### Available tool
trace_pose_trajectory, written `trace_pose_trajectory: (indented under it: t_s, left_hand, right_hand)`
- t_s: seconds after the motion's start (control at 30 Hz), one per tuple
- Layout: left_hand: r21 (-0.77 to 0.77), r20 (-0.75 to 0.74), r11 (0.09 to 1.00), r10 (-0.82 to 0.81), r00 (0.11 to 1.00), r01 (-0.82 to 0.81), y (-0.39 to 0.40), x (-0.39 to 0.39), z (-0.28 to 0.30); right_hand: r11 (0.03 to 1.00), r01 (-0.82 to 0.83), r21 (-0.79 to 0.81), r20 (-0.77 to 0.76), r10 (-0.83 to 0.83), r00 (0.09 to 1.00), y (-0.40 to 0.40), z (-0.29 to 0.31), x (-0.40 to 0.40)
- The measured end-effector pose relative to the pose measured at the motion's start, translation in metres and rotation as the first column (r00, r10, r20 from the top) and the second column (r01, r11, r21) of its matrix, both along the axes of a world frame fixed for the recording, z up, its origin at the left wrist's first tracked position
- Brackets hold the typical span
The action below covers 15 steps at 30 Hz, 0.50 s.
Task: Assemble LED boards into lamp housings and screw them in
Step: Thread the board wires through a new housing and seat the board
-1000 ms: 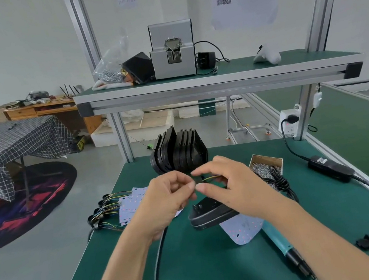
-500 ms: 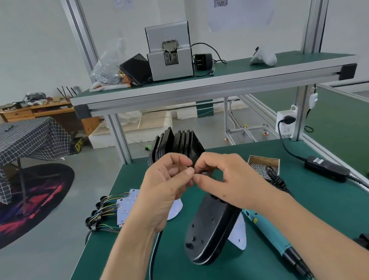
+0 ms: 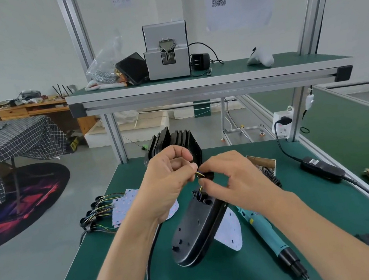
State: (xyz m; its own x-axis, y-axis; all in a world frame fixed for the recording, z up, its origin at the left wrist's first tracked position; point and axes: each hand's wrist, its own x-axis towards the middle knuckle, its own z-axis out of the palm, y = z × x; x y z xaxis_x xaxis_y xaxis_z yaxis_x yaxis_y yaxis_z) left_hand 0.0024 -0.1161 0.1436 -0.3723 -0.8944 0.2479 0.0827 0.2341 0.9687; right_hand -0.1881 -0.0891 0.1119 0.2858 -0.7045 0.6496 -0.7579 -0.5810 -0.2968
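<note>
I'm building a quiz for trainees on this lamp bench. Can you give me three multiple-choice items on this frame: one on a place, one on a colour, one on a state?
1. Where does the electric screwdriver lie?
A. On the upper shelf
B. On the mat, right of the lamp housing
C. In the screw box

2. What colour is the screwdriver's grip?
A. Teal
B. Red
C. Yellow

3. What are the hands doing?
A. Both lie flat on the table
B. Both pinch the wires above the housing
C. One holds the screwdriver

Answers:
1 B: it lies on the green mat beside the housing.
2 A: the handle is teal with a black tip.
3 B: left hand and right hand meet at the wires.
</note>
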Motion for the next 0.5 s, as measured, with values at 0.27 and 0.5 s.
trace_pose_trajectory:
  t_s: [0.27,0.5]
  left_hand:
    - [-0.077,0.092,0.997,0.030,0.995,-0.023,0.005,-0.004,0.003]
    - [-0.182,0.124,0.977,0.134,0.983,-0.110,0.004,-0.003,0.004]
  right_hand:
    - [0.961,0.214,-0.176,0.056,-0.207,0.977,0.008,-0.027,0.017]
    - [0.976,0.205,-0.077,0.342,-0.168,0.925,0.006,-0.017,0.044]
